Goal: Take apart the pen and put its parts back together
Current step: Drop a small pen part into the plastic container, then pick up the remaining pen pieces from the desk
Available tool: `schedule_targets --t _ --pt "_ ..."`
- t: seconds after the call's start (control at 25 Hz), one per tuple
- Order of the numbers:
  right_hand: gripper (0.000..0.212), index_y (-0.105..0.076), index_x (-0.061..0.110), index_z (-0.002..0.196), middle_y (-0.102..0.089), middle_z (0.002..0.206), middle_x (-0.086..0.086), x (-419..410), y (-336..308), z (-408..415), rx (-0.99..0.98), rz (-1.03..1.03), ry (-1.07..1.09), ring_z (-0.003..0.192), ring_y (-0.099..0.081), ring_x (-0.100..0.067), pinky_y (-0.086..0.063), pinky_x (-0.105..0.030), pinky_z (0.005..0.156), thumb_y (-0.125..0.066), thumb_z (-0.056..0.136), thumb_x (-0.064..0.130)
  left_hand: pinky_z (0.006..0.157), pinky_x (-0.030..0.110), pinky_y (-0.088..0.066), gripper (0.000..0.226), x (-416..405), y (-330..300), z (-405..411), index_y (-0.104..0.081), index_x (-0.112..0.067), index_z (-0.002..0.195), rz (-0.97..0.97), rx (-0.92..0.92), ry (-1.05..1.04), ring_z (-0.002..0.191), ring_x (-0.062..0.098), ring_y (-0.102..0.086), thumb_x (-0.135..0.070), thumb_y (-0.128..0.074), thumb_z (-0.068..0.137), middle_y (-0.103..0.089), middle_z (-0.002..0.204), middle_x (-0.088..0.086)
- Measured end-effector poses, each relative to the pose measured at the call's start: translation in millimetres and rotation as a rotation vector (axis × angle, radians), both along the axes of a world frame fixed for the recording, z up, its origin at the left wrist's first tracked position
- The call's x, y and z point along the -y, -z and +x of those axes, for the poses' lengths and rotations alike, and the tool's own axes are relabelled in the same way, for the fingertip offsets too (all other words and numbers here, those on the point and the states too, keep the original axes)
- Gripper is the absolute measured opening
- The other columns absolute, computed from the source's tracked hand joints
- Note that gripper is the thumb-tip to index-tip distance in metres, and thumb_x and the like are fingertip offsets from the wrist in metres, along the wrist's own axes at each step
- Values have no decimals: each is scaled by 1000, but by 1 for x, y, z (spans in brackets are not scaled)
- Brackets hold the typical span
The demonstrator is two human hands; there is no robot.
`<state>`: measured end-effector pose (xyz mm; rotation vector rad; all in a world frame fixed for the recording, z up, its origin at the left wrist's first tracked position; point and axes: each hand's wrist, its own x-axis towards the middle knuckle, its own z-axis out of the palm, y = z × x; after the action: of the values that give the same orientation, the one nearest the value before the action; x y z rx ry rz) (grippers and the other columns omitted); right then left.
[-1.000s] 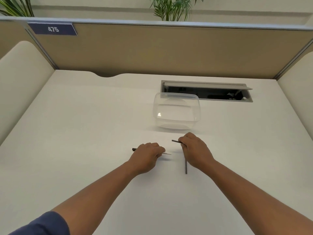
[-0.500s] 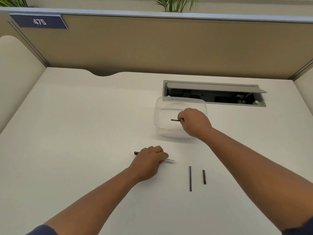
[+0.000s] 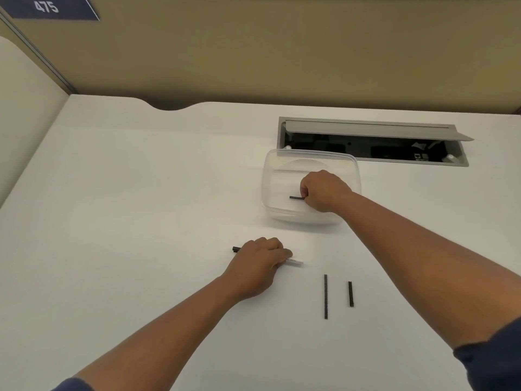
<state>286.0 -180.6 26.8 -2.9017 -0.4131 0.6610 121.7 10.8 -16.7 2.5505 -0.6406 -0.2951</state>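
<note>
My right hand (image 3: 324, 190) is closed on a short black pen part (image 3: 296, 197) and holds it inside the clear plastic container (image 3: 270, 176). My left hand (image 3: 260, 259) rests on the desk, closed on a pen piece whose black end (image 3: 234, 249) sticks out left and whose white tip (image 3: 296, 261) sticks out right. Two more black parts lie loose on the desk in front of me: a long thin rod (image 3: 326, 296) and a shorter piece (image 3: 351, 293), side by side.
The white desk (image 3: 141, 207) has an open grey cable tray (image 3: 372, 142) just behind the container. A tan partition (image 3: 253, 52) bounds the back and cream panels the left side. A sign reading 475 (image 3: 46, 7) is at top left.
My right hand carried the short black part from beside the left hand up into the container, exposing two parts on the desk. The left hand has stayed put. The camera tilted down.
</note>
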Motion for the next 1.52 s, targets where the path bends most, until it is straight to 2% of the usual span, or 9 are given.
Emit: schedule_targets --t 0.28,0.44,0.64,0.76,0.88,1.0,1.2,1.36,1.52 --pt "19 -66 24 86 -69 102 -5 1 1 1 2 24 14 89 -64 -29 -55 -36 76 -62 84 6 75 44 -47 31 0 -3 0 -68 -21 124 14 -22 3 86 25 -55 -13 -48 101 -65 108 -3" --pt "18 -70 22 96 -69 106 -5 5 -1 -1 19 45 27 92 -63 -28 -53 -35 76 -65 86 9 78 43 -47 32 1 -5 0 -68 -21 124 21 -49 -7 89 25 -54 -12 -49 100 -65 110 -3" --pt "18 -72 19 105 -70 111 -4 13 -16 -12 93 139 98 99 -64 -28 -54 -36 80 -65 89 14 76 36 -44 32 1 -10 -2 -68 -21 124 17 -35 -25 89 25 -55 -13 -48 101 -66 109 -3" --pt "17 -74 17 103 -71 107 -4 17 -30 -31 186 238 131 97 -64 -28 -54 -37 80 -62 91 13 76 34 -43 32 1 -16 -4 -69 -21 123 20 -25 -39 89 24 -56 -13 -48 101 -66 110 -3" --pt "16 -74 14 95 -69 97 -3 19 -43 -61 302 342 136 90 -63 -27 -48 -33 72 -59 92 10 78 37 -46 31 0 -26 -11 -69 -21 124 27 -10 -48 91 25 -57 -15 -48 102 -66 111 -3" --pt "17 -75 12 96 -69 92 -5 20 -53 -94 344 389 124 85 -62 -26 -49 -35 71 -58 93 10 79 38 -48 29 0 -38 -21 -68 -21 124 41 17 -49 91 25 -57 -17 -48 103 -66 111 -3" --pt "19 -75 14 101 -70 99 -3 24 -47 -152 225 429 140 91 -64 -24 -52 -37 80 -59 93 11 78 38 -47 29 1 -52 -41 -69 -21 121 50 41 -53 89 24 -56 -15 -49 101 -65 108 -3" --pt "21 -76 14 107 -72 108 0 30 -34 -192 117 502 233 99 -65 -17 -52 -32 90 -62 92 10 79 37 -48 29 3 -54 -57 -69 -20 121 42 45 -51 91 24 -57 -13 -50 101 -66 108 -4" --pt "21 -76 17 108 -71 96 7 34 -19 -226 -3 610 329 87 -65 -11 -53 -22 80 -69 89 11 83 39 -50 29 8 -55 -73 -69 -20 123 -3 14 -77 96 24 -59 -14 -51 100 -66 109 -3"
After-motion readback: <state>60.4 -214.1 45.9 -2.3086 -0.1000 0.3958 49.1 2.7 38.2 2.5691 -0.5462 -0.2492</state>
